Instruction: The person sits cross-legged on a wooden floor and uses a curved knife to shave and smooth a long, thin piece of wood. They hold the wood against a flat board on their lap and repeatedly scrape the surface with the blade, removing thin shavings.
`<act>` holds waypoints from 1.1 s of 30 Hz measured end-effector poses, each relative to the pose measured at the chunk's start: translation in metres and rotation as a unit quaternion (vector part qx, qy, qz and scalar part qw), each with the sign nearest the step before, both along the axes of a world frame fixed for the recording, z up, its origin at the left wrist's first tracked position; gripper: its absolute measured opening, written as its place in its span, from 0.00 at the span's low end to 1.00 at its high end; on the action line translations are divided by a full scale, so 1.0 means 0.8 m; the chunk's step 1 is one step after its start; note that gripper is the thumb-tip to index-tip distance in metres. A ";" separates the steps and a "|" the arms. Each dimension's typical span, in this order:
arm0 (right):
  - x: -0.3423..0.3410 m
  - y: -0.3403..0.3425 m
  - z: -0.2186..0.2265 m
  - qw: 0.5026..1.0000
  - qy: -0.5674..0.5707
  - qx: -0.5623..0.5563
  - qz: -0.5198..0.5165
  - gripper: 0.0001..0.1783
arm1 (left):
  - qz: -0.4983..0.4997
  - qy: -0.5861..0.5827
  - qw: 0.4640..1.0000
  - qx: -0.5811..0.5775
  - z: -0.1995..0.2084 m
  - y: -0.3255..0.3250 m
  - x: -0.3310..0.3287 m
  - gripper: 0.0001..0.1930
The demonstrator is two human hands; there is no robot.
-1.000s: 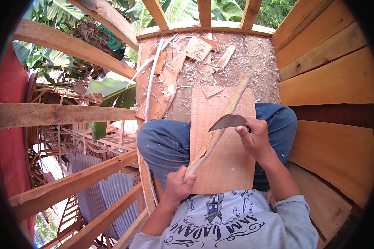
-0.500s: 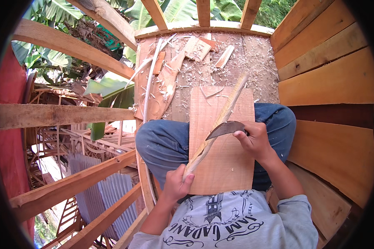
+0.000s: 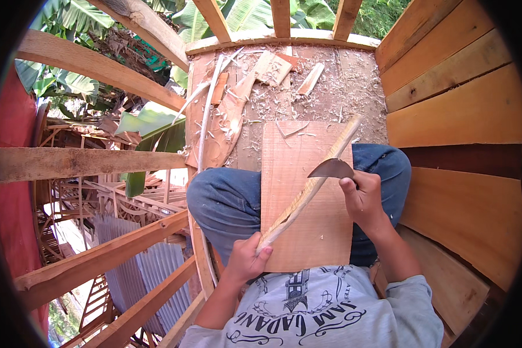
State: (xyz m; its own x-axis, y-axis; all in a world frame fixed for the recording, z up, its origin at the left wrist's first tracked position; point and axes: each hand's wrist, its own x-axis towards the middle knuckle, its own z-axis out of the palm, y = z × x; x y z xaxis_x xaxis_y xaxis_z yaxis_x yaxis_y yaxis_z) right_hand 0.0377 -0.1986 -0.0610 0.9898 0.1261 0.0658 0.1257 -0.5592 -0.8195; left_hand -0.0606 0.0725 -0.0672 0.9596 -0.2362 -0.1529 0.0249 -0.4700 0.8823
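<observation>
A long, slightly bent wooden stick, pale with bare carved patches, slants up and to the right across my lap. Its lower end is gripped by my left hand, fingers wrapped round it. My right hand is closed on the handle of a knife with a short, broad curved blade. The blade lies across the upper half of the stick and hides a little of it. Under both rests a flat rectangular wooden board, laid over my crossed legs in blue jeans.
Shavings, wood offcuts and a small wood block lie on the plank floor ahead. Long thin strips run along its left edge. Open wooden rails stand at left, a plank wall at right.
My right hand and the knife have moved slightly up and to the right along the stick. The stick's far end has swung to the right and down a little. My left hand keeps its grip.
</observation>
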 end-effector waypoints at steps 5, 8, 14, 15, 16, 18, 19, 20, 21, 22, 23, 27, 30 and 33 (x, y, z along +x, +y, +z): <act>-0.009 0.009 0.013 1.000 -0.005 -0.025 0.017 0.22 | -0.008 0.038 0.999 0.012 0.006 0.004 0.001 0.14; -0.016 0.008 0.010 1.000 -0.009 -0.006 0.020 0.20 | -0.019 0.028 0.999 0.014 0.004 0.003 0.000 0.14; -0.010 0.008 0.008 0.998 0.014 0.043 -0.037 0.22 | -0.014 0.035 0.999 0.013 0.008 -0.001 0.001 0.14; -0.014 0.011 0.011 1.000 -0.023 0.010 0.000 0.22 | -0.014 0.042 0.999 0.014 0.008 -0.001 0.001 0.14; -0.018 0.013 0.015 0.997 -0.060 -0.023 0.035 0.22 | -0.017 0.034 0.999 0.013 0.008 0.001 0.000 0.13; -0.016 0.011 0.012 0.996 -0.072 -0.042 0.034 0.23 | -0.022 0.019 1.000 0.012 0.007 0.005 -0.004 0.13; -0.007 0.001 0.006 0.998 -0.047 -0.031 0.000 0.23 | -0.017 0.028 0.999 0.009 0.007 0.002 -0.002 0.13; -0.002 -0.004 0.004 0.999 -0.023 -0.019 -0.034 0.24 | -0.011 0.038 0.999 0.007 0.009 -0.001 0.001 0.13; -0.009 0.004 0.006 0.997 0.040 0.049 -0.035 0.24 | -0.005 0.047 0.999 0.004 0.010 -0.003 0.003 0.13; -0.015 0.008 0.009 1.000 -0.004 0.006 0.009 0.24 | -0.008 0.038 0.999 0.010 0.008 -0.001 0.002 0.14; -0.019 0.010 0.011 0.997 -0.048 -0.038 0.053 0.23 | -0.011 0.030 0.999 0.015 0.005 0.002 -0.001 0.14; -0.003 -0.006 0.003 0.999 -0.038 0.017 -0.034 0.23 | 0.005 0.043 0.999 0.005 0.009 -0.001 -0.001 0.14; -0.007 0.003 0.014 0.992 -0.105 -0.046 0.059 0.23 | -0.006 0.016 1.000 0.026 0.005 0.001 -0.003 0.14; 0.007 -0.009 0.010 0.995 -0.074 -0.051 0.031 0.23 | -0.001 0.012 1.000 0.021 0.007 0.001 -0.005 0.14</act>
State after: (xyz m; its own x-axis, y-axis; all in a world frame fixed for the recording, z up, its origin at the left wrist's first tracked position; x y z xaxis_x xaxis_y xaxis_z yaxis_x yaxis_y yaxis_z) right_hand 0.0434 -0.2055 -0.0529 0.9607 0.1995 0.1931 0.2766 -0.6268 -0.7285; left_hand -0.0649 0.0735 -0.0615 0.9553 -0.2309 -0.1848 0.0444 -0.5058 0.8615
